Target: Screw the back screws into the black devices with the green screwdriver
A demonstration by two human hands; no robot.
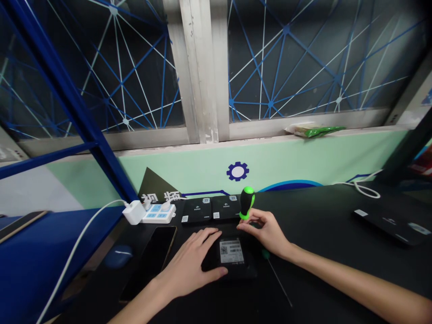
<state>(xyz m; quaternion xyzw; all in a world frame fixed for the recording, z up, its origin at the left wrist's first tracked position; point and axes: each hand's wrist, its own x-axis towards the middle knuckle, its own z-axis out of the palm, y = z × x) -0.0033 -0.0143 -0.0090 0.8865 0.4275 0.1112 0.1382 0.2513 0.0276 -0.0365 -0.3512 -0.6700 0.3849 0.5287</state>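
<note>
A flat black box with a white sticker lies on the black table, close to the person. The left hand lies flat and open on the box, holding it down. The right hand pinches a green and black screwdriver that stands up at the box's far edge. Two more black boxes sit just behind. A white power strip and a dark phone are to the left.

Left hand flat, palm down, fingers spread forward, forearm bare, right hand raised beside it, fingers pinched together at the tips, wrist low, forearm stretched out
</note>
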